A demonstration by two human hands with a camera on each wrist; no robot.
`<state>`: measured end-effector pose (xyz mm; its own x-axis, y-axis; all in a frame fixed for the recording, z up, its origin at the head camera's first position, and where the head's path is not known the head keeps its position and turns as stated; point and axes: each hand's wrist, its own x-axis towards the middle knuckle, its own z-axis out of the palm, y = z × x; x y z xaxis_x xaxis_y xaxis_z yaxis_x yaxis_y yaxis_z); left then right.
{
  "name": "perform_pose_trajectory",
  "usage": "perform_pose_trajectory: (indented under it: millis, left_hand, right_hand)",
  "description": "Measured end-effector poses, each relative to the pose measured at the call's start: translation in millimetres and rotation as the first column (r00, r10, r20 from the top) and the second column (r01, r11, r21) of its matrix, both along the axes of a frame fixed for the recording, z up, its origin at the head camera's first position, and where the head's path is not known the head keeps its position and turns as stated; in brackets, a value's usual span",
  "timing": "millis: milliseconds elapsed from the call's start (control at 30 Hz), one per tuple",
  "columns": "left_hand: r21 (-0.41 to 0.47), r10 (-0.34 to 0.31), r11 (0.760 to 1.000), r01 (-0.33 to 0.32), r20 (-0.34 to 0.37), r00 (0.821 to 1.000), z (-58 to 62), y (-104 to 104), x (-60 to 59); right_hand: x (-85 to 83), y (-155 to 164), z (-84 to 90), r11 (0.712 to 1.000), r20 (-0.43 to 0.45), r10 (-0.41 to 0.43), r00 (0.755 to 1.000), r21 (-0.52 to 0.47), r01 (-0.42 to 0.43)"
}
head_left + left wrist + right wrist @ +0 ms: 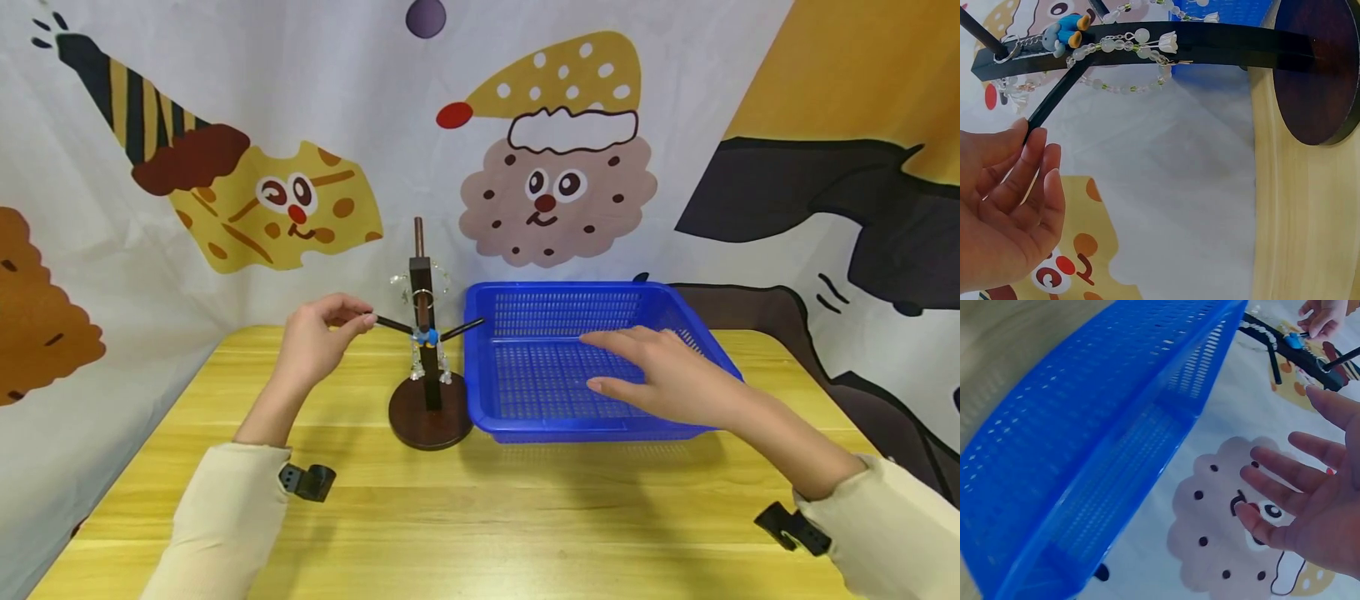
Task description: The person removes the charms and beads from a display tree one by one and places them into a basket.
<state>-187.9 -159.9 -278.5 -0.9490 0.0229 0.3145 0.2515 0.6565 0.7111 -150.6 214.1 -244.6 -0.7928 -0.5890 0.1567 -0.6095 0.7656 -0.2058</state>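
Jewellery stand (432,392), 1: dark, smooth wood, disc base and squared post, upright on your wood-grain table (480,517), just left of the basket (592,430). Your left hand (315,337) pinched the tip of 1 slim, round peg (1057,97) between thumb and fingers. Your right hand (660,371), fingers spread, held nothing. Handling, as judged: your pinch was best light and level, your free hand ready to brace the post; a tug could have tipped the stand. Also listed: glossy round-beaded bracelets (1108,45) with white bell-shaped charms (1168,42); 1 blue figure charm (1067,27); basket, blue plastic, perforated.
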Motion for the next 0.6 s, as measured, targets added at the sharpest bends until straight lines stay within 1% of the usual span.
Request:
perform_pose_trajectory:
  millis: [267,433,600]
  left_hand:
    - [0.015,-0.002,1.0,0.001,0.038,0.999,0.2,-0.3,-1.1]
    - [0.016,-0.003,1.0,0.002,0.045,0.999,0.3,-1.1,-1.2]
    - [0.021,-0.007,1.0,0.006,0.045,0.999,0.1,-1.8,-1.1]
  right_hand:
    - [-12.3,-23.7,9.2,0.991,0.084,0.099,0.992,-0.096,-0.091]
    - [-19.2,-39.8,9.6,0.983,0.124,0.134,0.983,-0.14,-0.117]
    - [-24.9,-55.8,7.0,0.974,0.14,0.172,0.975,-0.172,-0.147]
